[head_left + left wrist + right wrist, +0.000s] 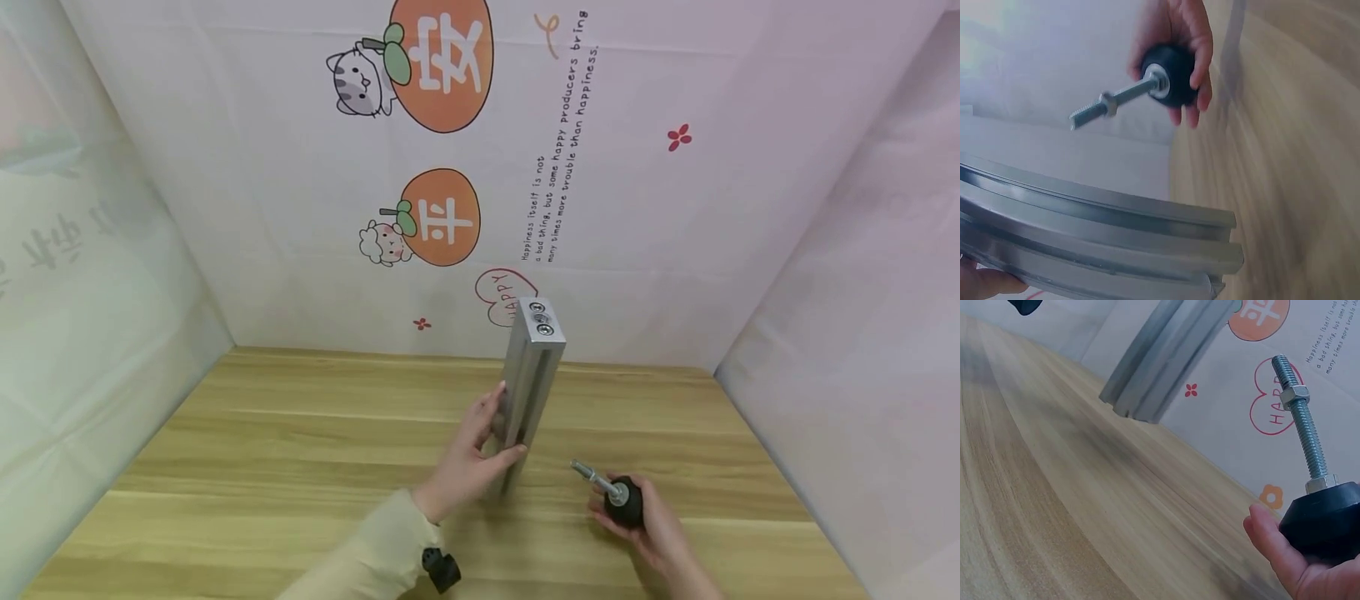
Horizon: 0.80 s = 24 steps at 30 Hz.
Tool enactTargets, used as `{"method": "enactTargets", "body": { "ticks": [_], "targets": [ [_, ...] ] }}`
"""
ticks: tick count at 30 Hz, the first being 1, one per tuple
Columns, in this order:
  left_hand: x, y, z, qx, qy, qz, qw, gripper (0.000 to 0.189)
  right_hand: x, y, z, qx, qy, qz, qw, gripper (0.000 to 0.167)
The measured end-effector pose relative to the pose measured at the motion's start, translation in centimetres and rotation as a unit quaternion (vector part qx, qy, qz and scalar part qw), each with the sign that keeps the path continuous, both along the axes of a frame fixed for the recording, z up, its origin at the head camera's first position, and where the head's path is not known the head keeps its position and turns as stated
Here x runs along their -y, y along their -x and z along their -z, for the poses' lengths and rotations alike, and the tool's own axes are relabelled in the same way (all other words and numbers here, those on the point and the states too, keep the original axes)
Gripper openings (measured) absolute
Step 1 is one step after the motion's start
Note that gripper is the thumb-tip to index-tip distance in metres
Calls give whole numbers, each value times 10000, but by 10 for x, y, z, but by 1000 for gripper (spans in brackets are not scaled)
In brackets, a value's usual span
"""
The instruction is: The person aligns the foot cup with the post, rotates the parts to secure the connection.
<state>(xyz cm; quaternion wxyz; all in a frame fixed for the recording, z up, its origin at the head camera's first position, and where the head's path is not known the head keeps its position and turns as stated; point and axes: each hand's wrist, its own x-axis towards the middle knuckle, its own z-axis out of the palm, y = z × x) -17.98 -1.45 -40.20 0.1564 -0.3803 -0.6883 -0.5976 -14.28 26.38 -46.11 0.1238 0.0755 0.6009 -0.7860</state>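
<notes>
My left hand (467,468) grips a silver aluminium extrusion profile (519,379) around its lower half, thumb on the near side. The slotted bar stands nearly upright, slightly tilted, and its top end shows round holes with screws. In the right wrist view, the lower end of the profile (1138,403) appears raised off the table. To the right, my right hand (658,527) holds a levelling foot (627,503) by its black base. The foot's threaded stud (1125,95) points toward the profile, apart from it. A hex nut (1295,395) sits partway up the stud.
A wood-grain tabletop (300,433) lies beneath both hands. White printed cloth (615,192) with cartoon pictures and lettering hangs behind it, and pale cloth panels close in the left and right sides. A small black device (441,570) sits at the left sleeve.
</notes>
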Motion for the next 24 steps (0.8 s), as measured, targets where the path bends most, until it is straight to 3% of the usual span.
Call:
{"method": "enactTargets", "body": {
  "ticks": [7, 12, 24],
  "targets": [
    [-21, -4, 10, 622, -233, 317, 9973, 85, 3, 0, 0, 57, -278, 394, 9988, 54],
    [-23, -8, 17, 1079, 23, 283, 9938, 81, 0, -1, 2, 162, -261, 403, 9987, 54],
    [-15, -6, 18, 890, 249, 435, 9948, 85, 1, 1, 1, 58, -106, 265, 9996, 52]
  ]
}}
